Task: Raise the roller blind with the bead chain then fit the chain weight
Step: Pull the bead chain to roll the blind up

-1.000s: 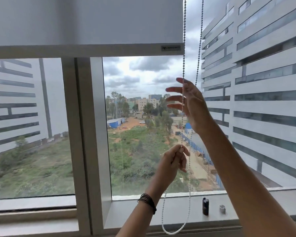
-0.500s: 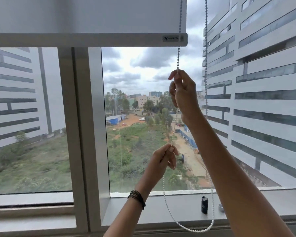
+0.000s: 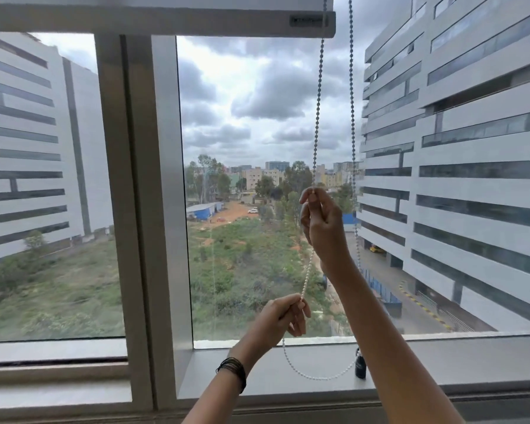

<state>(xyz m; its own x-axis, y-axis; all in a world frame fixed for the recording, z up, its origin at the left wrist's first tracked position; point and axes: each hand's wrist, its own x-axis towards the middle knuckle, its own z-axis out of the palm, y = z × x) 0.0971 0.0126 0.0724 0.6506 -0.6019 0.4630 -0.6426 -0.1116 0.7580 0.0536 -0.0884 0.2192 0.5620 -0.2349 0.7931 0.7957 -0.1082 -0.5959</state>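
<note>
Pinching same chain (image 3: 318,117) strand w/ both, running 12-to-6: R hand (image 3: 322,221) on top, L hand (image 3: 283,316) at its 7 o'clock; pull prob toward 6.

The right hand (image 3: 323,223) pinches the left strand of the chain (image 3: 318,102), up and right of the left hand (image 3: 280,318), which pinches the same strand lower down. The other strand hangs just right of the right hand. Below the left hand the chain loops in front of the sill (image 3: 257,384). The weight (image 3: 360,368) stands on the sill, right of the left hand. The blind (image 3: 153,22) lies high above both hands.
</note>
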